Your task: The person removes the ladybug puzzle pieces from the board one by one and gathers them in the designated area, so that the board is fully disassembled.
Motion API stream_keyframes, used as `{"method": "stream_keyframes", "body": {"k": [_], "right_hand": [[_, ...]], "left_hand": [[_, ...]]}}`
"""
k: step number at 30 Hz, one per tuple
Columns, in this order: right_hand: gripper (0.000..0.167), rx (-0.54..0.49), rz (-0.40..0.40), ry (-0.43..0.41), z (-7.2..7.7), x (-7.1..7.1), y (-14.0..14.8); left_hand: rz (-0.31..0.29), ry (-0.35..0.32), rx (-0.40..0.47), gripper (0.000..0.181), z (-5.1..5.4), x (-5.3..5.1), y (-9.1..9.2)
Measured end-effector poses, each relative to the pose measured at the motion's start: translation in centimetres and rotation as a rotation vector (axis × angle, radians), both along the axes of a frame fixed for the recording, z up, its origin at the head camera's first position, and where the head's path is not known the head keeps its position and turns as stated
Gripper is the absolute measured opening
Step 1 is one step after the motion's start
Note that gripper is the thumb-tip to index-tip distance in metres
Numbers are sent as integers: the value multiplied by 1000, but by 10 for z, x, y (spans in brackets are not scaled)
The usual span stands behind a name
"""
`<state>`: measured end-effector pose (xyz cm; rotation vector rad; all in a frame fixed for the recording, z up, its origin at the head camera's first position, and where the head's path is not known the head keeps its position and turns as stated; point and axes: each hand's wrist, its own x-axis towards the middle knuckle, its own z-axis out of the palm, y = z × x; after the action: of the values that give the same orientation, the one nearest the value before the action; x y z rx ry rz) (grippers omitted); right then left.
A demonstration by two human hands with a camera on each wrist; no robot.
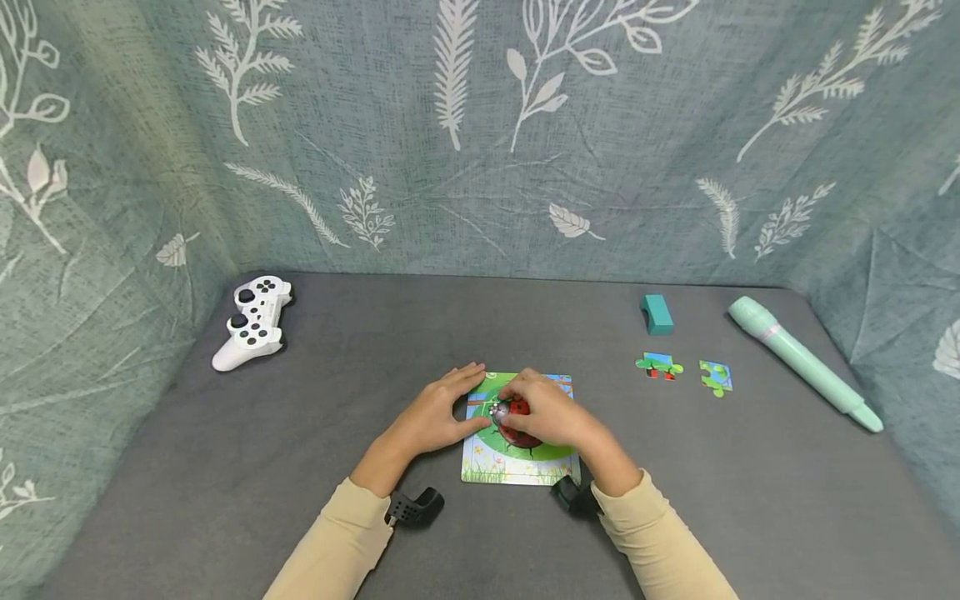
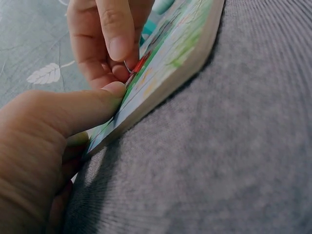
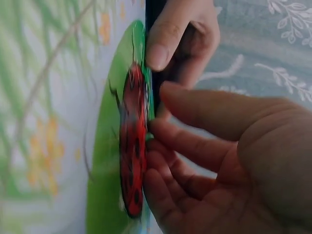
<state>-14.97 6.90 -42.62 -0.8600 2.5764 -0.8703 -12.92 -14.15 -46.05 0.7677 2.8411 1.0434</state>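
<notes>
A jigsaw puzzle board [image 1: 517,473] lies flat on the table, printed with a red ladybug [image 1: 519,435] on a green round patch. My left hand [image 1: 438,412] rests along its left edge, thumb on the printed surface and fingers stretched toward the top left corner. Over the ladybug is my right hand [image 1: 553,414], with its fingertips touching the picture. In the right wrist view, the thumb of this hand [image 3: 258,141] stands apart from the other fingers, and no loose piece shows between them. Two loose puzzle pieces [image 1: 660,365] [image 1: 717,377] lie to the right of the board.
Behind the loose pieces stands a teal block [image 1: 657,315]. A long mint-green tube-like thing [image 1: 806,364] lies at the right, and a white game controller [image 1: 258,321] at the far left. Patterned fabric [image 1: 480,200] hangs behind the grey table [image 1: 337,350].
</notes>
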Motion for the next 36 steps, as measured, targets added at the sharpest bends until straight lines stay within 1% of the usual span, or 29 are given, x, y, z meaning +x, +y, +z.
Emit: {"method": "stream_keyframes", "body": {"k": [5, 9, 15, 18, 22, 25, 29, 32, 36], "right_hand": [[23, 21, -31, 35, -5, 1, -3], [21, 31, -49, 39, -6, 3, -5], [20, 23, -63, 42, -4, 3, -6], [21, 15, -75, 27, -3, 4, -5], [26, -22, -87, -5, -2, 3, -5], [36, -51, -92, -23, -2, 1, -5], [49, -48, -100, -46, 1, -1, -7], [49, -7, -108, -42, 2, -2, -12], [43, 28, -138, -2, 3, -3, -19]], "left_hand": [[-3, -28, -6, 70, 1, 0, 2], [2, -59, -11, 71, 1, 0, 2], [7, -67, -9, 70, 0, 0, 3], [9, -66, -3, 70, 0, 1, 4], [7, -58, 10, 69, 0, 2, 4], [8, -52, 9, 69, 0, 2, 4], [11, -50, 1, 69, 1, 1, 3], [7, -53, -5, 70, 1, 0, 2], [8, -35, -12, 70, 1, -2, 0]]}}
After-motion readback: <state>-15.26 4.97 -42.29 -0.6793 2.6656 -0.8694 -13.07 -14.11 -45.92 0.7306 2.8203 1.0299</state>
